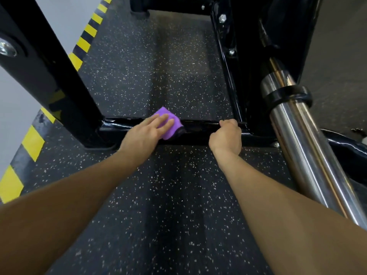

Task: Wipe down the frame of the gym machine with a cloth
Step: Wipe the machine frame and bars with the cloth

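Note:
A folded purple cloth point(169, 121) lies on the low black crossbar point(200, 129) of the gym machine's frame, near the floor. My left hand point(147, 132) presses flat on the cloth with fingers spread over it. My right hand point(226, 136) is curled over the same crossbar to the right of the cloth, fingers wrapped round its far edge. The bar looks glossy and wet to the left of the cloth.
A black upright post point(49, 76) rises at the left, another black frame member point(230, 62) with bolts at the right. A chrome barbell sleeve point(297, 135) slants down the right side. Speckled rubber floor point(158, 66); yellow-black hazard tape point(31, 143) along the left wall.

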A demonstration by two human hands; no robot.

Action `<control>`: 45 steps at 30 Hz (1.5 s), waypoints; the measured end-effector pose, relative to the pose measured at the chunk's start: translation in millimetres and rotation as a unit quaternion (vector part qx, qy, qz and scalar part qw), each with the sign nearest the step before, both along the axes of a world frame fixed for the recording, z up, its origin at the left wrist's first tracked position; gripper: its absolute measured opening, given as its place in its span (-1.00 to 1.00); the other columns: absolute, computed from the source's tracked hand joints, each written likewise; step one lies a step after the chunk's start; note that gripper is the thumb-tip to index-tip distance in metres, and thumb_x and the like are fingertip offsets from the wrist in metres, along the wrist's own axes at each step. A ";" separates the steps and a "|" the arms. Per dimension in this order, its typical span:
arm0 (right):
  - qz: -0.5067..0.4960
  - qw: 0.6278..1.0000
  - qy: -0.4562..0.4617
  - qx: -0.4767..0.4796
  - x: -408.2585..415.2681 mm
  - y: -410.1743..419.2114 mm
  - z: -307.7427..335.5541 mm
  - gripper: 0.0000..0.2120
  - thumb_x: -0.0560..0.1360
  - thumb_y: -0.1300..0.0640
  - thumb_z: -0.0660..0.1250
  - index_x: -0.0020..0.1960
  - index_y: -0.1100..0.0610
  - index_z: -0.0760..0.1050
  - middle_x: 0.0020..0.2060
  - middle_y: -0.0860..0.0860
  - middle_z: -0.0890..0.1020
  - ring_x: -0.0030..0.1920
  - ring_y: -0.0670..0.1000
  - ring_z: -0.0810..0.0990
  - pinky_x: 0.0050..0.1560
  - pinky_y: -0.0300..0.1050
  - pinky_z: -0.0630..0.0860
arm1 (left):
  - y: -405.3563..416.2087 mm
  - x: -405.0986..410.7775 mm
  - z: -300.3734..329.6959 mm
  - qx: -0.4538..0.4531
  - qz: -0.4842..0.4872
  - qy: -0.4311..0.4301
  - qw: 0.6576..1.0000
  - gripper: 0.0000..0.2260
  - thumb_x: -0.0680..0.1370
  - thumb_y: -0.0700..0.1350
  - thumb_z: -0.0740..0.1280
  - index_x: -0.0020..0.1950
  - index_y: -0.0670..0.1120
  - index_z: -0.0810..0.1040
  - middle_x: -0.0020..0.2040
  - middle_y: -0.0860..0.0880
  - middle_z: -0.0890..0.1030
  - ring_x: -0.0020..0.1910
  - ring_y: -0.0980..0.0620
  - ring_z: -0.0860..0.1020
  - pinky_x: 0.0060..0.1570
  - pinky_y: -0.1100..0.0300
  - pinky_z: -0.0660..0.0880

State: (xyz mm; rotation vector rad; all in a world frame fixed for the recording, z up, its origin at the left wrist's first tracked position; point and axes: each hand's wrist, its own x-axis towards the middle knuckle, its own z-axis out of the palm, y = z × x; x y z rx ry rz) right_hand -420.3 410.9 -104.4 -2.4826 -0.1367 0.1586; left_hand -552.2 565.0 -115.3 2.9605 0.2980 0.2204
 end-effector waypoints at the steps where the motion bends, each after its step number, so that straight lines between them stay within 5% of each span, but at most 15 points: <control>1: -0.007 1.000 -0.004 -0.001 0.0 1.0 0.8 -0.69 0.56 0.33 0.21 0.29 0.17 0.42 0.24 0.02 0.45 0.21 0.08 0.48 -0.02 -0.06 0.48 | 0.7 -2.6 0.3 0.008 0.012 0.011 1.000 -0.43 0.53 -0.39 0.22 0.51 -0.05 0.24 0.49 -0.07 0.29 0.44 -0.12 0.30 0.27 0.06 0.39; 5: -0.011 1.000 -0.010 -0.005 -3.6 3.7 0.5 -0.70 0.55 0.34 0.21 0.27 0.19 0.43 0.23 0.06 0.44 0.20 0.10 0.47 0.03 -0.02 0.48 | -24.8 32.8 -1.1 0.033 0.040 0.041 0.998 -0.47 0.64 -0.27 0.07 0.57 -0.04 -0.02 0.57 -0.03 0.06 0.52 -0.07 0.08 0.45 0.10 0.09; 8: -0.004 1.000 -0.013 -0.019 -6.4 3.3 0.0 -0.68 0.55 0.34 0.20 0.28 0.18 0.42 0.27 0.05 0.41 0.22 0.11 0.46 0.09 0.00 0.46 | -49.7 67.2 -5.1 0.060 0.004 0.030 0.998 -0.48 0.64 -0.24 0.07 0.57 -0.08 -0.03 0.56 -0.05 0.07 0.49 -0.10 0.12 0.46 0.03 0.10; 14: 0.016 1.000 0.014 -0.017 -9.5 2.2 4.1 -0.65 0.53 0.38 0.19 0.30 0.20 0.41 0.29 0.04 0.38 0.24 0.10 0.43 0.10 0.03 0.49 | -12.9 23.0 -5.8 0.041 -0.073 -0.009 0.996 -0.36 0.58 -0.35 0.14 0.56 0.04 -0.02 0.57 0.05 0.00 0.53 0.01 0.05 0.39 0.25 0.17; 19: 0.015 1.000 0.014 -0.012 -9.6 7.8 0.8 -0.57 0.51 0.38 0.21 0.36 0.22 0.36 0.35 -0.02 0.31 0.32 0.03 0.33 0.20 -0.03 0.46 | 23.0 -16.4 -14.7 0.035 0.100 0.016 0.994 -0.32 0.61 -0.26 0.20 0.53 0.01 -0.20 0.57 0.02 -0.05 0.54 -0.01 0.00 0.49 0.14 0.07; 25: -0.105 0.989 0.041 0.090 -11.4 5.1 3.2 -0.55 0.50 0.36 0.25 0.37 0.18 0.33 0.34 0.02 0.34 0.26 0.10 0.44 0.11 0.02 0.52 | -23.7 37.5 -25.5 0.020 0.027 0.003 0.999 -0.44 0.65 -0.22 0.10 0.57 0.01 -0.10 0.58 -0.03 -0.04 0.54 -0.07 -0.03 0.50 0.09 -0.11; 34: -0.156 0.987 0.019 0.040 -14.9 -12.7 3.6 -0.65 0.57 0.21 0.20 0.35 0.12 0.35 0.31 0.02 0.31 0.27 0.04 0.35 0.08 -0.05 0.47 | -88.3 106.4 -6.3 0.058 -0.137 0.067 0.987 -0.49 0.67 -0.06 0.08 0.57 0.05 -0.06 0.58 0.00 -0.08 0.54 -0.10 -0.05 0.48 0.01 -0.05; 38: -0.129 0.990 0.034 0.038 -25.2 -13.9 6.2 -0.55 0.55 0.23 0.25 0.42 0.12 0.30 0.36 0.02 0.27 0.32 0.08 0.32 0.01 -0.05 0.39 | -59.9 72.1 -14.6 0.185 -0.226 0.090 0.952 -0.50 0.65 -0.16 0.06 0.56 0.04 -0.01 0.57 0.08 -0.15 0.54 -0.08 -0.13 0.49 -0.02 -0.07; 42: -0.071 0.996 0.042 0.021 -41.5 -2.2 5.9 -0.57 0.52 0.27 0.29 0.38 0.18 0.35 0.34 0.07 0.30 0.32 0.10 0.33 0.14 -0.03 0.42 | -23.5 33.1 -21.6 0.264 -0.214 0.140 0.930 -0.52 0.66 -0.16 0.04 0.57 0.03 0.02 0.56 0.12 -0.20 0.54 -0.09 -0.16 0.49 -0.03 -0.09; 45: -0.033 0.999 0.039 -0.005 -51.6 8.5 6.0 -0.58 0.51 0.28 0.28 0.36 0.17 0.37 0.34 0.07 0.31 0.34 0.10 0.31 0.15 -0.03 0.42 | -6.2 10.9 -15.6 0.287 -0.202 0.146 0.925 -0.54 0.63 -0.20 0.15 0.52 0.00 0.21 0.57 0.10 -0.10 0.54 -0.10 -0.05 0.47 0.00 0.09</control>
